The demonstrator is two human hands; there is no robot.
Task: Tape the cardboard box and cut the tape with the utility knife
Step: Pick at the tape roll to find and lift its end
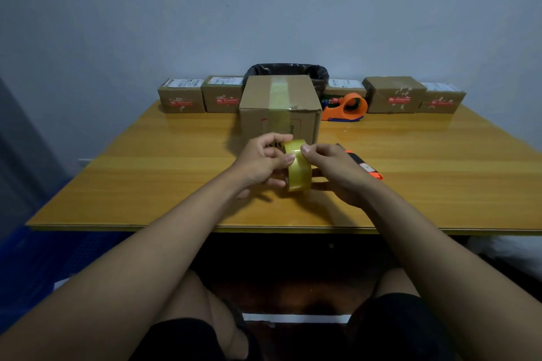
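A closed cardboard box (258,97) stands at the table's middle, with a strip of clear yellowish tape running over its top and down its front face. Just in front of it both hands hold a roll of yellowish tape (298,168) upright above the tabletop. My left hand (259,161) grips the roll's left side, thumb on its rim. My right hand (334,173) holds the right side, thumb pressed on the roll's top. An orange and black utility knife (365,165) lies on the table right behind my right hand, partly hidden by it.
An orange tape dispenser (346,108) sits right of the box. Several small labelled cardboard parcels (181,97) line the far edge of the wooden table (146,173). A black-lined bin (318,73) stands behind the box. My knees show below the table's near edge.
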